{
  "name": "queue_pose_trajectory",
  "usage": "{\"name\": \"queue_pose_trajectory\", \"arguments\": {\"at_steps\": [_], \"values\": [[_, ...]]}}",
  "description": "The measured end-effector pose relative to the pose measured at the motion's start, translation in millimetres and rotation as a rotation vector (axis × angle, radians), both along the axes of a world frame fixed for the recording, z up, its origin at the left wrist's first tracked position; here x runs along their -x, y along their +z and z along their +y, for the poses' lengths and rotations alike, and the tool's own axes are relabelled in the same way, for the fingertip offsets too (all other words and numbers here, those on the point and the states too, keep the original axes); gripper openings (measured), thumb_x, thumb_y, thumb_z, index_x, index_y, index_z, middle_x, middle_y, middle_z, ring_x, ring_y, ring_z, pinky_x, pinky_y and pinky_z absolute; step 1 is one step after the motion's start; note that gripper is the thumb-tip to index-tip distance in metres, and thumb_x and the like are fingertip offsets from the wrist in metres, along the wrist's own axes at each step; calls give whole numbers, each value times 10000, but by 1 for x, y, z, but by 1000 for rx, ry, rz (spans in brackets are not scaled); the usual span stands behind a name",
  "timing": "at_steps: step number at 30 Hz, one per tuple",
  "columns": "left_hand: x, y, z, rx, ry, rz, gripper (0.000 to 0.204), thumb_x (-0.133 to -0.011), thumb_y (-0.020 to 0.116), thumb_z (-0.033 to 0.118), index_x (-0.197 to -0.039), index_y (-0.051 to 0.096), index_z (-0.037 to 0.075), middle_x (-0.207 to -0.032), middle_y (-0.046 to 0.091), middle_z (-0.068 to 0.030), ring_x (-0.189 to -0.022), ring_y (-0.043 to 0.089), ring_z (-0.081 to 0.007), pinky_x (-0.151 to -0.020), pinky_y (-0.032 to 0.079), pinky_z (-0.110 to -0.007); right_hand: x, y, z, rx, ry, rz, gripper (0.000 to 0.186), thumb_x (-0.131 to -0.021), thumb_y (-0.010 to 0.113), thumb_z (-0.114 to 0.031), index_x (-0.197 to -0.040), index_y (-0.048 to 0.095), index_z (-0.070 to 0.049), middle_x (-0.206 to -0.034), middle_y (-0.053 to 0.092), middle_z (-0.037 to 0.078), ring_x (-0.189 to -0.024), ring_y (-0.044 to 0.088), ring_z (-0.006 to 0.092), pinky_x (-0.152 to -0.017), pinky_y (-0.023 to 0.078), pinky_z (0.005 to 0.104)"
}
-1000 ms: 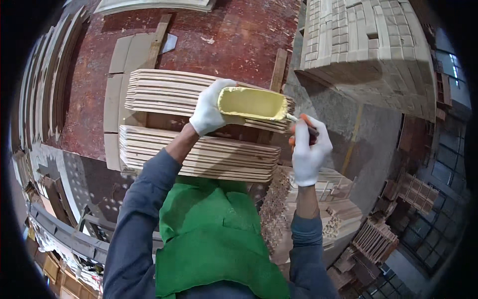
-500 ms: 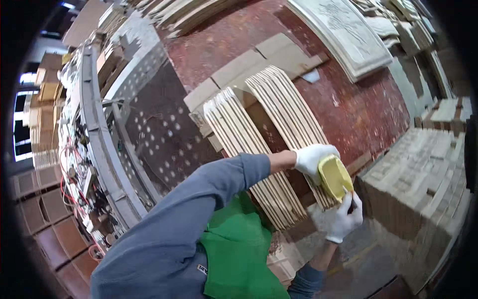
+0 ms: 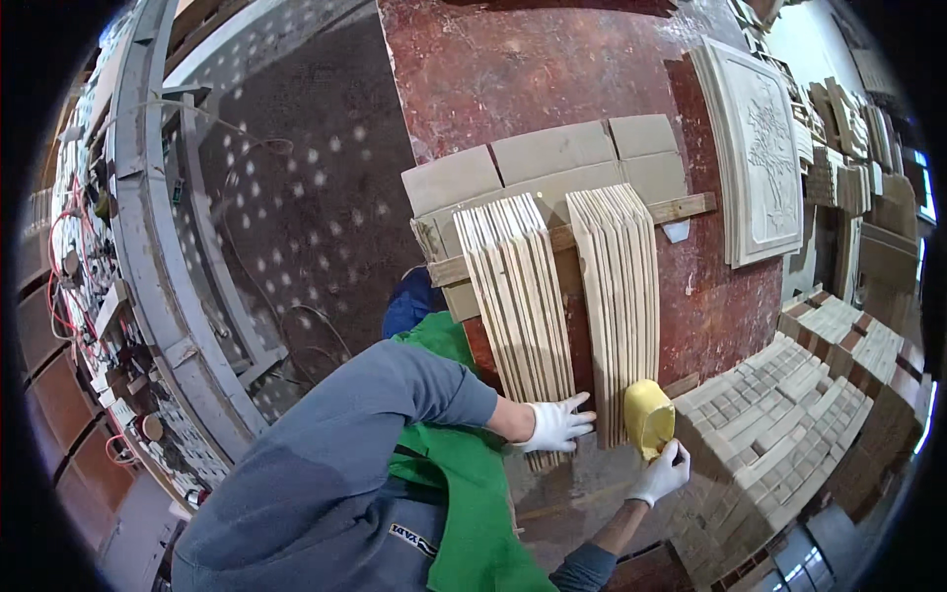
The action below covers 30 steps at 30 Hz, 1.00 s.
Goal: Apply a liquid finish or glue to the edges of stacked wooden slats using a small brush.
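Two stacks of thin pale wooden slats stand on edge on a red-brown worktable [image 3: 533,69]: a left stack [image 3: 518,296] and a right stack [image 3: 617,286]. My left hand [image 3: 557,424], in a white glove, rests with fingers spread on the near end of the left stack. A yellow plastic tub [image 3: 648,414] sits at the near end of the right stack. My right hand [image 3: 663,474], also in a white glove, grips the tub's lower edge from below. Grey sleeves and a green apron fill the lower middle.
Flat tan tiles [image 3: 552,158] and a wooden batten [image 3: 691,207] lie under the far ends of the slats. A carved relief panel [image 3: 760,148] lies at the right. Stacks of small blocks [image 3: 789,414] crowd the lower right. A metal frame [image 3: 148,247] and cluttered shelves run down the left.
The view has swung left. My left hand has let go of the yellow tub and moved onto the left slat stack. The tub is now at my right hand.
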<state>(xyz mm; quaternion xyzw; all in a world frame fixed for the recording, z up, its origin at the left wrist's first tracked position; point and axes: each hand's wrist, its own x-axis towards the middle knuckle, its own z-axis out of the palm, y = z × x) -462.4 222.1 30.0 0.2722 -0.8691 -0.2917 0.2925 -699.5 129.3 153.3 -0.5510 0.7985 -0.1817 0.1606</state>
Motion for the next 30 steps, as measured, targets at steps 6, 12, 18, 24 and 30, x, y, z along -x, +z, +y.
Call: {"name": "queue_pose_trajectory", "arguments": {"at_steps": [6, 12, 18, 24, 30], "values": [[20, -34, 16, 42, -68, -213, 328, -938, 539, 264, -1180, 679, 92, -1366, 561, -251, -1376, 428, -459, -1185, 166, -732, -33, 22, 6, 8, -156, -59, 213, -965, 627, -180, -960, 713, 14, -760, 691, 85, -604, 578, 142, -520, 462, 265], [18, -41, 18, 65, 36, -199, 397, -914, 560, 265, -1263, 636, 93, -1349, 552, -260, -1346, 444, -435, -1193, 187, -694, -50, 29, 7, 39, -328, -264, 160, -980, 627, -173, -911, 679, -38, -721, 658, 46, -522, 502, 78, -444, 376, 231], [8, -15, 0, -66, -77, -348, 670, -813, 705, 264, -1436, 509, 115, -1390, 533, -180, -1330, 455, -375, -1202, 255, -578, -38, 27, 20, 321, -413, -332, 115, -975, 655, -137, -958, 684, -27, -704, 646, 38, -514, 504, 77, -441, 379, 214], [-2, 13, -8, -12, -170, -577, 1074, -616, 812, 425, -1544, 381, 100, -1506, 446, -225, -1402, 396, -396, -1199, 221, -605, -19, 22, 41, 503, -539, -661, 185, -961, 688, -137, -1019, 697, 39, -719, 693, 75, -507, 560, 96, -439, 422, 226], [5, 31, -9, 57, -236, -728, 1022, -616, 792, 385, -1523, 407, 116, -1445, 463, -212, -1348, 409, -387, -1185, 226, -587, 0, 16, 59, 513, -497, -881, 177, -967, 686, -151, -1014, 695, 20, -745, 702, 80, -516, 571, 79, -415, 412, 204]]}}
